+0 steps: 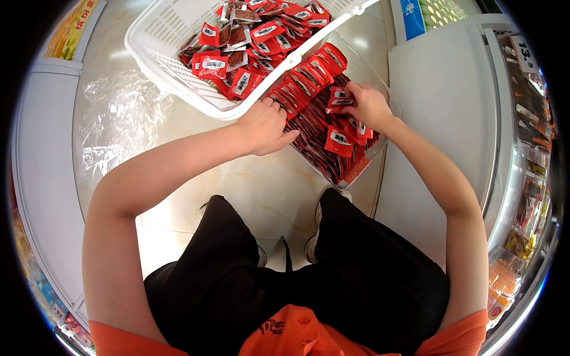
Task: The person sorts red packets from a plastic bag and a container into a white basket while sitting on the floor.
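Packets in red wrappers are filling two containers between the squatting person's arms. White basket (pixel 222 110), its side walls slotted, is standing at the top of the view and holding a jumbled heap of loose packets (pixel 267 32), some showing a brown, see-through face. Clear box (pixel 371 158) is sitting just beside it, partly under its rim, and carrying packed rows (pixel 312 77) of the same packets, edges up. A few flat packets (pixel 339 141) are lying on top of those rows, toward the right wall.

Right hand (pixel 369 108) is reaching over the box; thumb and fingers are closing on the right end of one red packet (pixel 339 102), just above the rows. Left hand (pixel 266 127) is resting by the basket's near rim, at the box's left edge; fingers are curling together, thumb pointing away from them. Whether they are gripping anything, cannot tell.

Crumpled clear wrap (pixel 122 118) is lying on the pale tiled floor (pixel 255 204), left of the basket. White cabinets (pixel 439 130) are flanking both sides, packaged goods (pixel 528 148) showing at far right
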{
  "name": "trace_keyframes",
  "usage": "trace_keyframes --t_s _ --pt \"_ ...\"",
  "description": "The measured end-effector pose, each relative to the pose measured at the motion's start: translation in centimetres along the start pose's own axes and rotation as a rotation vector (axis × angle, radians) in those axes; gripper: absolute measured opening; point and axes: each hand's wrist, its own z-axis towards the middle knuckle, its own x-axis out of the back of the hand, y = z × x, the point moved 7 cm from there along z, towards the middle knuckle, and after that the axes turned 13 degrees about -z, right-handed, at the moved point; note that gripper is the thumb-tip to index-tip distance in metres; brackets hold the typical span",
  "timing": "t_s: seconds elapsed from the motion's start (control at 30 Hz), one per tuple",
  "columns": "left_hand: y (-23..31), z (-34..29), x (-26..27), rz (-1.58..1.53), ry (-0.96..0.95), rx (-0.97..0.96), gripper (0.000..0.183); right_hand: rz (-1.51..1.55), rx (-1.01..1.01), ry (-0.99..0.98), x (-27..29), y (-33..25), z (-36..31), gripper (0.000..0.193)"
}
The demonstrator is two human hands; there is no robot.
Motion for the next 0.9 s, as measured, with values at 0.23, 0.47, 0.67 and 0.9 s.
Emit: trace_keyframes --t_s 0.23,0.47,0.67,0.9 --pt "0.1 -0.1 -0.1 0.02 -0.045 0.021 0.063 0.098 0.216 -0.034 3.7 -3.5 -0.7 0.014" --pt "0.9 -0.6 0.0 0.148 -0.046 0.006 0.07 0.361 0.132 -0.171 2.1 -9.3 -0.1 0.017" --pt "1.7 -1.8 1.1 0.159 -0.244 0.09 0.067 0.47 0.043 -0.072 0.4 -10.0 2.0 0.015" --pt "0.6 -1.1 0.4 0.017 -0.042 -0.02 0.063 0.401 0.017 -0.006 -0.5 -10.6 3.4 0.018"
